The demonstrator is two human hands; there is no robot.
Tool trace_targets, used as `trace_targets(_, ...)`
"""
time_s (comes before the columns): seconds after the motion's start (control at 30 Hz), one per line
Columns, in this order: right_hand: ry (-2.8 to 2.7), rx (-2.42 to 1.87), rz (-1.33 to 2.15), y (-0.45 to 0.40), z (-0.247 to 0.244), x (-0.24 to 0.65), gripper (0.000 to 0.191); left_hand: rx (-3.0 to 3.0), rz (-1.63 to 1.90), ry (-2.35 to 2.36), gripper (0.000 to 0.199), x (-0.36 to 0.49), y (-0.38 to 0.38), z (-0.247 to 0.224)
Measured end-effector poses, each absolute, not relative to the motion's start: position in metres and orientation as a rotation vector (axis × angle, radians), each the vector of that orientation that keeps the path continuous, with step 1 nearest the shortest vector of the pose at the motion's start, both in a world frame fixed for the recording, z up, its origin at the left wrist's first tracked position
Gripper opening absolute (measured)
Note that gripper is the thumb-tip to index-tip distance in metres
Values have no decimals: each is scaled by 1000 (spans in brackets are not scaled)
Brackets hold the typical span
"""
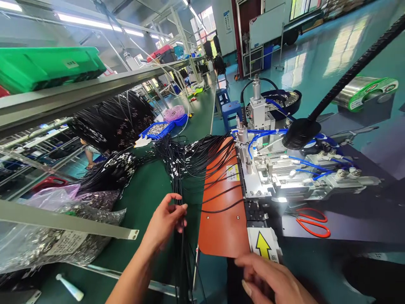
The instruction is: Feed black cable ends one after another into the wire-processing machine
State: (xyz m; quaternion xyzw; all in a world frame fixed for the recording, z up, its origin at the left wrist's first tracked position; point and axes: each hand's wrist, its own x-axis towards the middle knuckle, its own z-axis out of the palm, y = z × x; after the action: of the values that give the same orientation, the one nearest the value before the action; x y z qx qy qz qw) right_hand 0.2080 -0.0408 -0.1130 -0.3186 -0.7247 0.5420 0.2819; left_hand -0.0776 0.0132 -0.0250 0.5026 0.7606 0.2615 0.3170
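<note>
My left hand (169,215) is over the green bench, its fingers curled round black cables (181,249) that hang down past the front edge. How many strands it grips is hidden by the fingers. Behind it, the cables spread from a pile (167,152) with white and silver ends. Several single cables lie across an orange plate (223,232) and reach the machine's feed edge. At the lower right, my right hand (268,276) is near the plate's front end and a white block with a yellow arrow (262,244). Its thumb and index finger are apart, with nothing visible between them.
A metal machine (262,169) with blue air tubes stands right of the plate. Red-handled scissors (313,221) lie before it. A black lamp (302,131) overhangs it. Left are bagged parts (76,236), a metal bar (63,217), a blue tray (158,130) and hanging cable bundles (110,120).
</note>
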Motion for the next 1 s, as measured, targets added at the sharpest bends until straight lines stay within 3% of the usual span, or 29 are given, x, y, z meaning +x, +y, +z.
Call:
trace_targets(0.1, -1814, -660, 1605, -37, -114, 196, 87, 1063, 966, 1598, 29, -52, 16, -23)
trace_targets(0.17, -1732, -541, 1718, -34, -114, 187, 91, 1016, 966, 1477, 27, -36, 17, -21)
trace_targets(0.33, -1599, -614, 1653, -32, -107, 183, 68, 1366, 453, 1305, 23, -13, 8, -14)
trace_targets(0.5, -1399, -921, 1570, -28, -88, 213, 20, 2327, 10, 1464, 14, 5, 8, -18)
trace_targets(0.57, -1301, -1027, 1556, -23, -86, 229, 12, 2577, -79, 1417, 11, 16, 11, -22)
trace_targets(0.77, -1034, -1101, 1422, -10, -102, 265, 18, 2540, 67, 813, 15, 45, 24, -37)
trace_targets(1.0, -1001, -1323, 1293, -6, -97, 265, 28, 2046, 425, 1108, 25, 48, 37, -73)
